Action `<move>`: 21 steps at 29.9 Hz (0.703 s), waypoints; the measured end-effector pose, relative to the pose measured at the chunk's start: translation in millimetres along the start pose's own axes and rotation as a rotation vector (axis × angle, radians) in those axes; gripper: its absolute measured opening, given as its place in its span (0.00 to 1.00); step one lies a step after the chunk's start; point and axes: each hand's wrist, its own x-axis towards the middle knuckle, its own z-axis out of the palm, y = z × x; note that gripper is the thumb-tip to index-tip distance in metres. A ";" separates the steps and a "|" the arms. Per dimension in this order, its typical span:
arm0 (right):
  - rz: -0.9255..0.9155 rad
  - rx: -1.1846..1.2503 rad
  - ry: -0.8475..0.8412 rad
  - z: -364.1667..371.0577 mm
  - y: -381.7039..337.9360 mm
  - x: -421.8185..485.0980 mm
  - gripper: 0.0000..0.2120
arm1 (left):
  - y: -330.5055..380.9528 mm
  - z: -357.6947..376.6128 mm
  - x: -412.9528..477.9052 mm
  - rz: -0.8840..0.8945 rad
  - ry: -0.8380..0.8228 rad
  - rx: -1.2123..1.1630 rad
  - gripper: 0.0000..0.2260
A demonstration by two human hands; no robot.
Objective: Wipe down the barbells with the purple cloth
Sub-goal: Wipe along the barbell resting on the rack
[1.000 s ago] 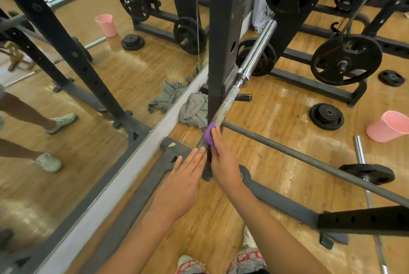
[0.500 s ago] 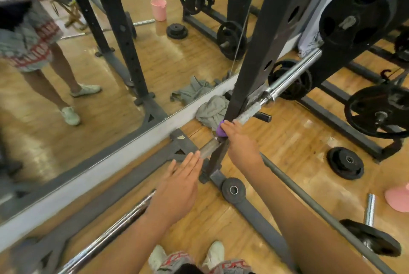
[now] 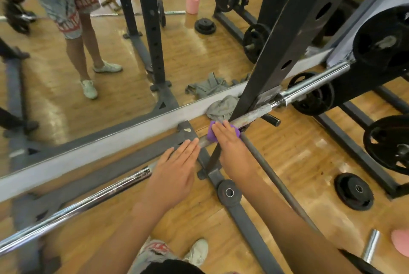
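A long chrome barbell (image 3: 93, 203) runs from lower left to upper right, its far end resting on the black rack upright (image 3: 276, 52). The purple cloth (image 3: 210, 135) is wrapped on the bar where it crosses the upright. My right hand (image 3: 230, 147) lies over the cloth and holds it against the bar; its thumb is hidden. Just below it on the same bar rests my left hand (image 3: 174, 172), flat, with fingers straight and together. A thinner grey bar (image 3: 276, 183) slants away to the lower right under my right forearm.
A wall mirror (image 3: 66, 74) fills the left and reflects my legs and the gym. A grey rag (image 3: 221, 107) lies at its base. Loose weight plates (image 3: 354, 191) lie on the wooden floor, loaded plates (image 3: 382, 48) hang at right, and a pink cup (image 3: 400, 242) sits at the right edge.
The view has swung left, showing more of the mirror. My right hand stays with the cloth at the upright, shifting slightly along the bar. My left hand remains flat on the bar.
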 end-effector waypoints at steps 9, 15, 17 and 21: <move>-0.043 0.010 -0.050 -19.0 47.0 12.1 0.39 | -1.9 -1.9 1.3 -0.019 -0.019 -0.040 0.29; -0.151 0.047 0.033 6.1 7.3 -6.3 0.39 | -1.9 -1.6 1.3 -0.023 -0.030 -0.036 0.30; -0.183 0.049 0.029 2.5 18.7 -1.4 0.40 | -3.3 -0.5 0.9 -0.013 -0.031 -0.034 0.30; -0.063 0.058 0.038 -5.1 42.7 7.6 0.36 | -4.2 -1.8 0.3 -0.008 -0.036 -0.036 0.31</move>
